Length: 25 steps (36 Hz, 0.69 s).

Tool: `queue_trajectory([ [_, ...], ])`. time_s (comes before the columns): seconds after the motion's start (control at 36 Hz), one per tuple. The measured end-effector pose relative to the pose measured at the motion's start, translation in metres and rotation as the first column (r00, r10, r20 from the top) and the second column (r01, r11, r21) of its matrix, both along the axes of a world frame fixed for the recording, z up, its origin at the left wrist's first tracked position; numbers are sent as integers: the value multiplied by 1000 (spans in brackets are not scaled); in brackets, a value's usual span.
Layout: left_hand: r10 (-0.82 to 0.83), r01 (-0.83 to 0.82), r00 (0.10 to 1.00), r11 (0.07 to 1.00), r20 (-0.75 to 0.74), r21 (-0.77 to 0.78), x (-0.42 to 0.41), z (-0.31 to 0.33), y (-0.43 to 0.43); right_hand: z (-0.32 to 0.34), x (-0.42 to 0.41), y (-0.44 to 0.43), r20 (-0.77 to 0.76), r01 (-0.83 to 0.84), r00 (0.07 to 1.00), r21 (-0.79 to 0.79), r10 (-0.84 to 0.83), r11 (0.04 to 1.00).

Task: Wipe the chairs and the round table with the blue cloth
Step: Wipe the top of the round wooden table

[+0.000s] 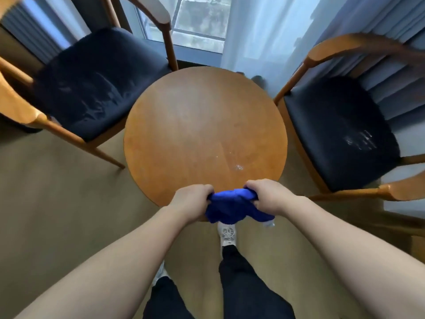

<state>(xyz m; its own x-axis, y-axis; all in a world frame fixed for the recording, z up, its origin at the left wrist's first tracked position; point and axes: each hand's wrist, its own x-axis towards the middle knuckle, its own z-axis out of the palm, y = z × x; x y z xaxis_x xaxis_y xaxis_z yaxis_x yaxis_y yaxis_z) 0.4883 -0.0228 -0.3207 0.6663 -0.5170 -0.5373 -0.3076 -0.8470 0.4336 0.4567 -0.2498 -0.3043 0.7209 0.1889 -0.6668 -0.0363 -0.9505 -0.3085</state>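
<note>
Gripping the blue cloth (230, 207) from both sides, the person is standing at the near edge of the round table (202, 120).

Left hand (192, 201): fingers curling round the cloth's left end, knuckles facing up. Right hand (266, 195): fingers curling round the right end in the same way.

The cloth is bunching into a thick wad between the two fists. Its upper fold is stretching straight from one hand to the other, the rest sagging below them in loose lobes. It is hanging right over the table's near rim. Whether it is touching the wood there is hard to tell, since the hands and folds are covering the rim.

A small patch of wet-looking glints (238, 167) is showing on the tabletop just beyond the right hand.

Two wooden armchairs with dark cushions are flanking the table: the left chair (96, 84) and the right chair (340, 134), each seat showing pale smeary streaks.

Below the cloth a white shoe (227, 234) is resting on the tan floor (69, 203). Beyond the table a window (200, 24) and pale curtains (379, 17) are letting in daylight.
</note>
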Motion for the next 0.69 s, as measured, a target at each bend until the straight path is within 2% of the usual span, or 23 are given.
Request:
queue_trajectory([
  [0.14, 116, -116, 991, 993, 66, -11, 33, -31, -33, -30, 55, -29, 76, -66, 995, -68, 71, 996],
  [0.28, 178, -179, 982, 984, 54, 16, 57, -58, -43, -64, 91, -35, 112, -63, 991, -130, 78, 989],
  [0.42, 222, -226, 972, 974, 77, 37, 57, -77, -24, -99, 85, -24, 192, 60, 981, -286, -5, 956],
  [0.56, 227, -240, 961, 969, 159, 64, 41, -86, 13, -113, 56, -3, 359, 355, 895, -207, -267, 912],
  [0.61, 222, -241, 962, 965, 160, 108, 34, -87, 27, -117, 48, 7, 331, 369, 897, -190, -294, 910],
  [0.69, 191, -217, 970, 960, 153, 177, 26, -89, 45, -125, 46, 21, 257, 355, 922, -262, -289, 897],
])
